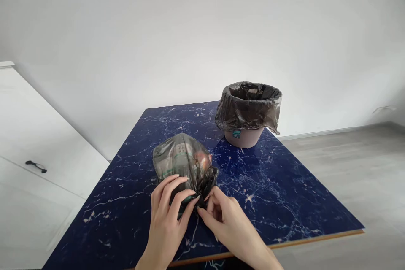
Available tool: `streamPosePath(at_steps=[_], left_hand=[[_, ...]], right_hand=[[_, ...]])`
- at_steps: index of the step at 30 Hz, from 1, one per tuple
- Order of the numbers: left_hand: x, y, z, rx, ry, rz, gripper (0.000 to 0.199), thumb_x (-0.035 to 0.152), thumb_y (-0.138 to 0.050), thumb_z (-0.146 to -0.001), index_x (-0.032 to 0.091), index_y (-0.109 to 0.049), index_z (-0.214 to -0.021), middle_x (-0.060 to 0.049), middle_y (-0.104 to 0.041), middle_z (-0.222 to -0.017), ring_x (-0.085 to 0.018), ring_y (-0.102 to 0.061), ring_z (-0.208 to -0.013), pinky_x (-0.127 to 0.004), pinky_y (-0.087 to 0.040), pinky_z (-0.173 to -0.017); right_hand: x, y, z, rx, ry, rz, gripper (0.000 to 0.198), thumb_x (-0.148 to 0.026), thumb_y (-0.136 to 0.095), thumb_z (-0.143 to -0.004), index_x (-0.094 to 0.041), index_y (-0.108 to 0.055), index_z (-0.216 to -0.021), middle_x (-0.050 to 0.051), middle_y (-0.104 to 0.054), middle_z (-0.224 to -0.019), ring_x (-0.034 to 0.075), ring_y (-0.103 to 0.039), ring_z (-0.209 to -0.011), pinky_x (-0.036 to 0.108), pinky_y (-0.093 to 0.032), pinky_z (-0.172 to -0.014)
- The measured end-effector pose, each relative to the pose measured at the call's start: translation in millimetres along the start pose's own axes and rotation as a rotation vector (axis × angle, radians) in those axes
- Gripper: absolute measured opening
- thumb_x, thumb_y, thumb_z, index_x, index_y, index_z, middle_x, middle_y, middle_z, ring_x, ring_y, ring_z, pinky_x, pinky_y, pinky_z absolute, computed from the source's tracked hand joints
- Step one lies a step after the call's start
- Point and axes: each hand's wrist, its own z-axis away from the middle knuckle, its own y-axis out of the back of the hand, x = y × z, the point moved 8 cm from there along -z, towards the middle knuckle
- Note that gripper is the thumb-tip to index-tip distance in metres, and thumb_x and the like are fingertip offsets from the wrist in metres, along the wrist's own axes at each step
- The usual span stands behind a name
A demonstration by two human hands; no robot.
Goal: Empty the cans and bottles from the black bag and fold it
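Observation:
A filled, see-through black trash bag (177,152) lies on the blue marbled table (120,177), with its gathered neck toward me. Crumpled rubbish, some of it white, green and reddish, shows through the film. My left hand (169,211) rests over the near side of the bag, fingers curved on it, thumb and forefinger closed at the neck. At that same gathered plastic, my right hand (224,219) pinches with thumb and forefinger. Exactly how the plastic is twisted or knotted between the fingertips is hidden.
Toward the back right of the table stands a pinkish trash bin (245,138), lined with a black bag (248,114) folded over its rim. A white cabinet (41,135) with a dark handle is at left. The white wall rises behind; grey floor (341,164) shows at right.

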Motion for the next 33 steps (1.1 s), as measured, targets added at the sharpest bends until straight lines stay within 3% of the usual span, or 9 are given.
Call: streamPosePath(at_steps=[9, 11, 15, 19, 21, 23, 27, 30, 33], left_hand=[[14, 20, -42, 0.158, -0.062, 0.088, 0.019, 0.008, -0.072, -0.101, 0.024, -0.065, -0.108, -0.003, -0.078, -0.106, -0.025, -0.067, -0.121, -0.044, -0.052, -0.105], [15, 23, -51, 0.178, -0.073, 0.101, 0.020, 0.008, -0.072, -0.101, 0.024, -0.064, -0.107, -0.001, -0.078, -0.100, -0.023, -0.070, -0.114, -0.043, -0.053, -0.102], [14, 28, -67, 0.206, -0.086, 0.108, 0.019, 0.010, -0.074, -0.099, 0.024, -0.064, -0.107, -0.001, -0.077, -0.099, -0.021, -0.073, -0.106, -0.039, -0.057, -0.097], [11, 32, -77, 0.237, -0.091, 0.109, 0.018, 0.010, -0.074, -0.100, 0.023, -0.063, -0.106, -0.002, -0.076, -0.098, -0.020, -0.074, -0.101, -0.037, -0.058, -0.094], [7, 35, -79, 0.254, -0.080, 0.103, 0.018, 0.011, -0.074, -0.099, 0.023, -0.064, -0.106, -0.002, -0.076, -0.099, -0.020, -0.074, -0.100, -0.037, -0.058, -0.093], [0, 40, -80, 0.280, -0.050, 0.101, 0.016, 0.013, -0.075, -0.099, 0.023, -0.064, -0.106, -0.002, -0.076, -0.099, -0.020, -0.075, -0.100, -0.036, -0.059, -0.092], [-34, 50, -76, 0.390, 0.209, 0.121, 0.007, 0.024, -0.073, -0.102, 0.022, -0.066, -0.101, -0.003, -0.077, -0.098, -0.020, -0.076, -0.097, -0.034, -0.060, -0.089], [-68, 48, -67, 0.443, 0.503, 0.198, 0.018, 0.039, -0.075, -0.099, 0.022, -0.070, -0.100, -0.004, -0.077, -0.098, -0.023, -0.076, -0.097, -0.035, -0.059, -0.089], [-94, 43, -57, 0.496, 0.667, 0.276, 0.029, 0.049, -0.076, -0.097, 0.021, -0.072, -0.101, -0.005, -0.076, -0.099, -0.024, -0.074, -0.099, -0.036, -0.057, -0.090]], right_hand=[[-21, 30, -2, 0.063, 0.073, 0.034, 0.024, -0.032, -0.067, -0.098, -0.025, -0.050, -0.082, -0.005, -0.057, -0.069, 0.013, -0.054, -0.061, 0.026, -0.036, -0.056], [-24, 34, -4, 0.054, 0.122, 0.011, 0.009, -0.031, -0.065, -0.099, -0.024, -0.060, -0.098, -0.006, -0.057, -0.068, 0.014, -0.055, -0.061, 0.026, -0.038, -0.057], [-28, 40, -11, 0.088, 0.214, 0.067, 0.035, -0.025, -0.059, -0.101, -0.027, -0.059, -0.135, -0.008, -0.056, -0.069, 0.014, -0.055, -0.060, 0.026, -0.041, -0.059], [-29, 40, -20, 0.149, 0.282, 0.288, 0.020, -0.023, -0.063, -0.101, -0.025, -0.067, -0.121, -0.006, -0.059, -0.068, 0.015, -0.057, -0.061, 0.027, -0.040, -0.061], [-30, 42, -22, 0.188, 0.311, 0.320, 0.007, -0.027, -0.065, -0.102, -0.024, -0.068, -0.108, -0.005, -0.059, -0.068, 0.015, -0.056, -0.061, 0.028, -0.039, -0.061], [-33, 46, -20, 0.233, 0.349, 0.294, 0.010, -0.032, -0.065, -0.105, -0.024, -0.066, -0.098, -0.004, -0.058, -0.069, 0.015, -0.054, -0.061, 0.028, -0.038, -0.060], [-39, 60, -10, 0.359, 0.428, 0.197, 0.025, -0.034, -0.061, -0.107, -0.024, -0.061, -0.085, -0.002, -0.057, -0.074, 0.014, -0.053, -0.063, 0.027, -0.042, -0.059], [-40, 70, -1, 0.446, 0.462, 0.151, 0.024, -0.033, -0.062, -0.106, -0.024, -0.062, -0.084, -0.001, -0.058, -0.075, 0.014, -0.054, -0.063, 0.026, -0.045, -0.058], [-34, 72, 7, 0.480, 0.501, 0.129, 0.020, -0.030, -0.065, -0.105, -0.024, -0.064, -0.087, -0.001, -0.060, -0.076, 0.014, -0.055, -0.063, 0.027, -0.047, -0.058]])
